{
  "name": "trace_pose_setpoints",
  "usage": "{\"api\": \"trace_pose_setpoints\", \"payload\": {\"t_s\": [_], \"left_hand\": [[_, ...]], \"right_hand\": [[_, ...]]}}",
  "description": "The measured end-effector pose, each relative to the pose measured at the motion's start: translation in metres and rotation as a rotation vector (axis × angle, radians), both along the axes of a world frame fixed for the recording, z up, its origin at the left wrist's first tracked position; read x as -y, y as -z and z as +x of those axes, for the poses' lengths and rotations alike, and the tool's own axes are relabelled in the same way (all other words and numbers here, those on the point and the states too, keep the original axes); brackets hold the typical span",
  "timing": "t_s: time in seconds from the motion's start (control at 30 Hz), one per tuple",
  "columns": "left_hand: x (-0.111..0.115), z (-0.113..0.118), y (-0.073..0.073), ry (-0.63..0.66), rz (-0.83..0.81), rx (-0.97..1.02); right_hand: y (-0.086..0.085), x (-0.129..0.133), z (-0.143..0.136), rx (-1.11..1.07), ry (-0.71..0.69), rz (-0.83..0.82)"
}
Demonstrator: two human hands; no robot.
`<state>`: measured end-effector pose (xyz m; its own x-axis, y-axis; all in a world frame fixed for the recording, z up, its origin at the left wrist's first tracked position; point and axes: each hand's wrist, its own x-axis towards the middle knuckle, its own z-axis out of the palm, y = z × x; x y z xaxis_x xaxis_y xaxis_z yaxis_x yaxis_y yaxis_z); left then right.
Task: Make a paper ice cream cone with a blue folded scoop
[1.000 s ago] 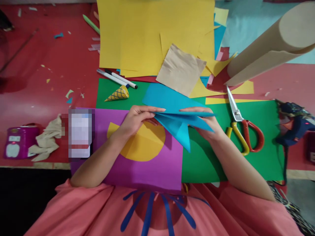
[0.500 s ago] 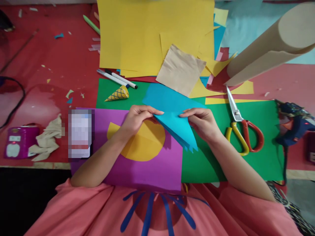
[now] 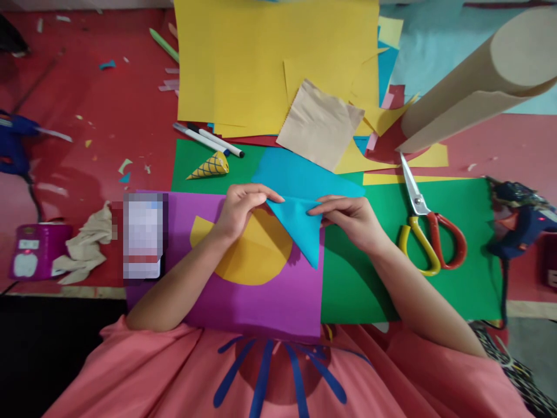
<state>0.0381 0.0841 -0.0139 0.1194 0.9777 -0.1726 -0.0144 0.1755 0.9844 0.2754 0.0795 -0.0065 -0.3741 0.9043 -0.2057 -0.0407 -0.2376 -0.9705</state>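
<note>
Both my hands hold a piece of folded blue paper (image 3: 299, 229) that narrows to a point at its lower right. My left hand (image 3: 243, 212) pinches its upper left corner between thumb and fingers. At the upper right edge, my right hand (image 3: 350, 220) is closed on the same paper, with the fingers on top. Another blue sheet (image 3: 300, 171) lies flat just behind. Below and to the left of the folded paper, a yellow rounded paper cutout (image 3: 248, 267) rests on a purple sheet (image 3: 261, 310). My left forearm passes over part of the cutout.
Open scissors (image 3: 418, 203) lie on the green sheet (image 3: 361, 290) at right. Behind are a small yellow cone (image 3: 213, 166), pens (image 3: 209, 139), a beige paper square (image 3: 319, 125) and a beige roll (image 3: 474, 75). Glue guns (image 3: 15, 142) sit at both sides; a phone (image 3: 143, 238) lies left.
The folded blue paper has turned: its layered, jagged lower edge has gone from view and one pointed flap shows. My right hand's fingers have shifted. A blue glue gun has appeared at far left.
</note>
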Motion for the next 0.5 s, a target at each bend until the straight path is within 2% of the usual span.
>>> {"api": "trace_pose_setpoints", "payload": {"t_s": [0.1,0.23,0.33,0.43,0.5], "left_hand": [[-0.001,0.002,0.001,-0.044,-0.005,-0.033],[-0.002,0.003,0.002,-0.070,-0.007,0.054],[0.000,0.004,-0.001,-0.045,0.056,-0.017],[0.007,0.007,-0.007,0.024,0.108,-0.145],[0.013,0.011,-0.010,0.075,0.127,-0.203]], "right_hand": [[-0.004,-0.001,0.002,-0.031,-0.051,-0.073],[-0.004,-0.003,0.007,-0.110,-0.177,-0.204],[-0.003,-0.004,0.007,-0.175,-0.203,-0.281],[-0.004,0.000,-0.002,-0.090,-0.112,-0.249],[-0.007,0.005,-0.010,0.040,-0.124,-0.152]]}}
